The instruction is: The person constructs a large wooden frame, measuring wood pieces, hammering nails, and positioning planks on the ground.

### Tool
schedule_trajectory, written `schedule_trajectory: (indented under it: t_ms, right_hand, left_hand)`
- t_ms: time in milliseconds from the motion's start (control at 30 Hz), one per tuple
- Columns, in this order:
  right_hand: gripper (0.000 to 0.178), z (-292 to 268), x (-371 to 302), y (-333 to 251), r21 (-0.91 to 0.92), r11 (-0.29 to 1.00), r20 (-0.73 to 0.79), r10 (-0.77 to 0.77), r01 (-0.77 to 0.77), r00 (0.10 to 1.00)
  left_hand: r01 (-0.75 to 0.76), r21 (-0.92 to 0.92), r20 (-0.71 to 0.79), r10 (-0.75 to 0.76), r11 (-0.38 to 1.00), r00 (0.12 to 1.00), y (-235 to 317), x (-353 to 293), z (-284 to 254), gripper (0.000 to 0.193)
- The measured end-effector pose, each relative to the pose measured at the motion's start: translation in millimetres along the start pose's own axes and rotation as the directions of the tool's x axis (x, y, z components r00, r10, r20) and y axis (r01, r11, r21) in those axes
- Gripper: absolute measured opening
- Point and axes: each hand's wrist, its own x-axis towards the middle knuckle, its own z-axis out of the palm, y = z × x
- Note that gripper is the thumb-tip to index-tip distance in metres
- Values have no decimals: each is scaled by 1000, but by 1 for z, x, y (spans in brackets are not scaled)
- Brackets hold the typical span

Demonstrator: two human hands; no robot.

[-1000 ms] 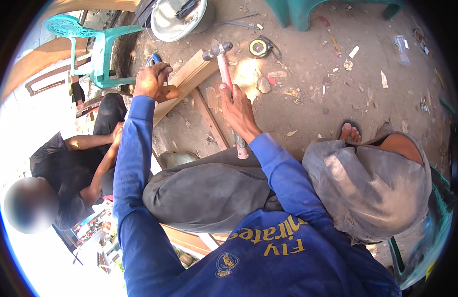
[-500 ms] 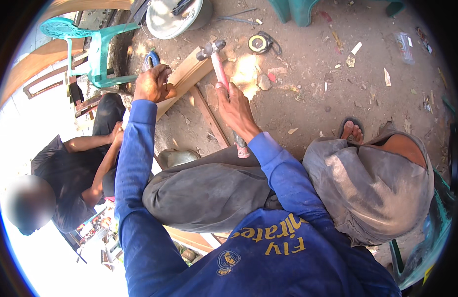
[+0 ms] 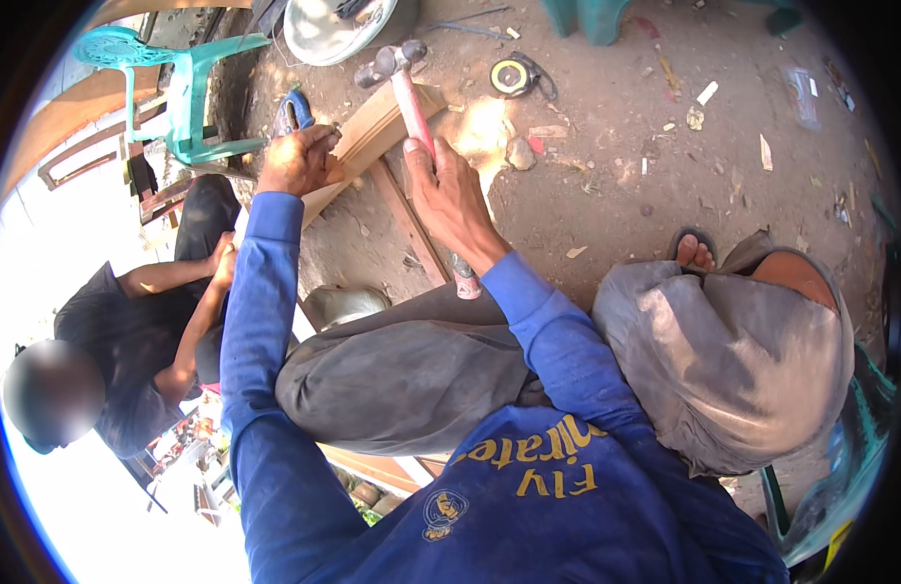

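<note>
My right hand is closed around the red handle of a hammer. The hammer's metal head is raised near the far end of a pale wooden beam. The lower end of its handle shows beneath my wrist. My left hand is closed at the left side of the beam, fingers pinched together; what they hold is hidden. Just beyond that hand is a blue tool, which I cannot make out clearly.
A person in black sits at the left, hands near the beam's near end. A green plastic chair and a pale bucket stand at the far left. A yellow-and-black tape measure and a thin wood strip lie on the littered dirt ground.
My right hand has moved left with the hammer, and its head has swung left and farther away, tilting over the beam. The left hand stays almost in place.
</note>
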Motion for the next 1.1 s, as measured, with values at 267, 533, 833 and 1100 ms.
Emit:
schedule_trajectory:
  t_ms: [267, 533, 833, 1100]
  right_hand:
    - [48, 0, 5, -13, 61, 997, -53, -44, 47, 998]
    - [53, 6, 20, 3, -170, 984, 153, -31, 57, 988]
    - [46, -8, 37, -23, 47, 999, -65, 0, 4, 998]
    - [44, -22, 38, -49, 44, 998, -110, -28, 33, 994]
  left_hand:
    - [-4, 48, -12, 5, 999, 1000, 6, -3, -6, 16]
    - [40, 155, 48, -48, 987, 998, 12, -1, -9, 23]
    - [118, 161, 26, -124, 980, 992, 18, 5, -8, 27]
    - [46, 213, 5, -48, 976, 999, 12, -1, -6, 27]
